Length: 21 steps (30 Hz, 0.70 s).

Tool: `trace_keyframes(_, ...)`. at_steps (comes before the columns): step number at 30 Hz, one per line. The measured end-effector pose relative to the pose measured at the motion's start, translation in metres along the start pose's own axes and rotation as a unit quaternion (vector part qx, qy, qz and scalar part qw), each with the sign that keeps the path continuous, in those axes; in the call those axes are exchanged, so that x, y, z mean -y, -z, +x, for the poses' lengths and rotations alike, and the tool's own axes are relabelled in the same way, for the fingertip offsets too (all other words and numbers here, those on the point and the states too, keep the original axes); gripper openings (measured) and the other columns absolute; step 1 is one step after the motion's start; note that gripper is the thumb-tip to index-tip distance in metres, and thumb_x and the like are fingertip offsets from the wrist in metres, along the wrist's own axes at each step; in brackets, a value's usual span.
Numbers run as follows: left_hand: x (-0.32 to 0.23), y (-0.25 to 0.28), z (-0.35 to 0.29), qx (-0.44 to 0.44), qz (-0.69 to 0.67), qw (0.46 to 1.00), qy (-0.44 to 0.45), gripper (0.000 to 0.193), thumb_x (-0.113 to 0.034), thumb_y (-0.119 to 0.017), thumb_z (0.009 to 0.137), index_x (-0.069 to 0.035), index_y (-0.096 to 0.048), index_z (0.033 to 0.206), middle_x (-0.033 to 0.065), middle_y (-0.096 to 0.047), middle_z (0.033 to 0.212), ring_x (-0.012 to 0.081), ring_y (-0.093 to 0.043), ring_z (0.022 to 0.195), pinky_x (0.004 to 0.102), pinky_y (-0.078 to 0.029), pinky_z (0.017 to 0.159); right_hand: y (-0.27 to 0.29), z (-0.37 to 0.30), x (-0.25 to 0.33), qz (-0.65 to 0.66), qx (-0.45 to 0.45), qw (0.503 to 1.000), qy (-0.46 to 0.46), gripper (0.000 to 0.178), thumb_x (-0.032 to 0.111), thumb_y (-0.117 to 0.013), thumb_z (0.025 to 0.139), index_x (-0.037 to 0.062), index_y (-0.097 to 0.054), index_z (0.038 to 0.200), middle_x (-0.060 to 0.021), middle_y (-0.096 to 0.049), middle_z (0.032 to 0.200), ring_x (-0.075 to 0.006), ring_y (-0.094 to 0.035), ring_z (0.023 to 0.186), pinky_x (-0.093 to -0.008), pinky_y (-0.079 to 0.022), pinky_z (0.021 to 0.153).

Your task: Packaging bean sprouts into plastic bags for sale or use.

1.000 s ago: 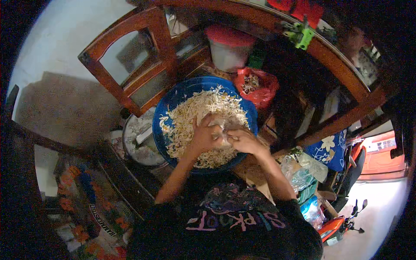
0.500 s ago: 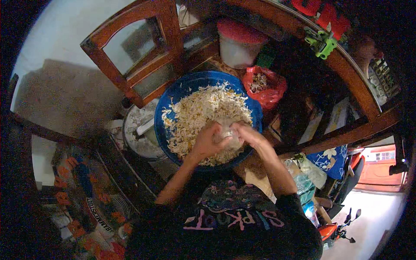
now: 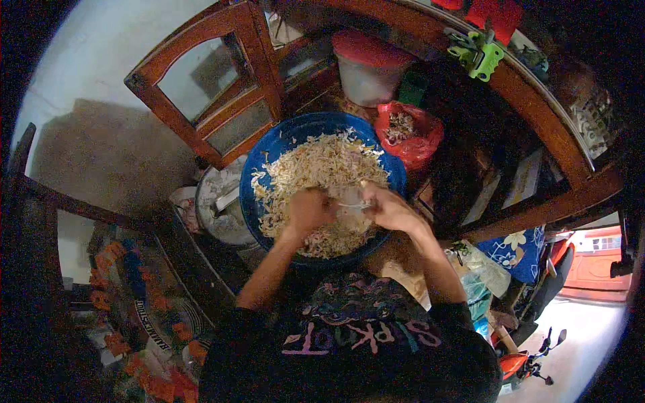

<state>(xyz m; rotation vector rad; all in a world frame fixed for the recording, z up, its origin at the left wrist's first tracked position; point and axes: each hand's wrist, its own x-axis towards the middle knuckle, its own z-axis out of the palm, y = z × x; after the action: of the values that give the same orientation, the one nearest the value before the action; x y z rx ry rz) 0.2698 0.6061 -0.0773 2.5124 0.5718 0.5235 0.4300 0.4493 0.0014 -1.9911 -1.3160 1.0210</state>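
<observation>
A round blue basin [image 3: 250, 164] holds a heap of pale, shredded flakes [image 3: 316, 161] with yellowish bits. Above the heap's near right part, my right hand [image 3: 391, 209] is closed on a clear, thin plastic bag [image 3: 353, 213], whose mouth catches the light. My left hand [image 3: 310, 213] is at the bag's left side, over the flakes. Motion smears its fingers, so their grip does not show. What the bag contains is hard to make out.
Behind the basin stand a white bucket [image 3: 369, 77] with a red lid and an open red plastic bag [image 3: 420, 138] of brownish pieces. A round metal pot [image 3: 222, 225] is at the left, below an open wooden cabinet door [image 3: 201, 134]. A green clip-like object [image 3: 487, 62] sits on the cabinet's edge.
My left hand has shifted slightly left and turned away from the cupping pose around the clear bag. My right hand keeps hold of the bag, whose mouth now shows more clearly.
</observation>
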Motion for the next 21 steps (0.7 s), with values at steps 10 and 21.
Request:
trace_keyframes(10,0.016,-0.011,-0.03,0.006,0.078,0.991,0.112,0.04,-0.019,-0.062,0.077,-0.01,-0.054,0.115,0.0194,-0.059,0.107,0.0394,-0.059,0.092,0.0448,-0.05,0.075,-0.035,-0.004,-0.056,-0.014,-0.061,0.998,-0.012,0.033,0.024,-0.071,0.081,0.0057,-0.048,0.094,-0.0021,-0.052,0.075,-0.0159,-0.048,0.07,-0.0329,-0.041,0.062)
trace_keyframes(21,0.013,-0.118,-0.054,-0.193,-0.54,0.808,0.139,0.058,-0.002,-0.048,0.087,-0.012,-0.031,0.141,0.0094,-0.065,0.101,0.0137,-0.059,0.077,0.0286,-0.049,0.07,-0.089,-0.018,-0.001,-0.191,-0.033,0.962,-0.19,0.059,0.051,-0.064,0.081,-0.0005,-0.062,0.109,-0.0236,-0.065,0.101,-0.0302,-0.065,0.091,-0.0387,-0.051,0.076)
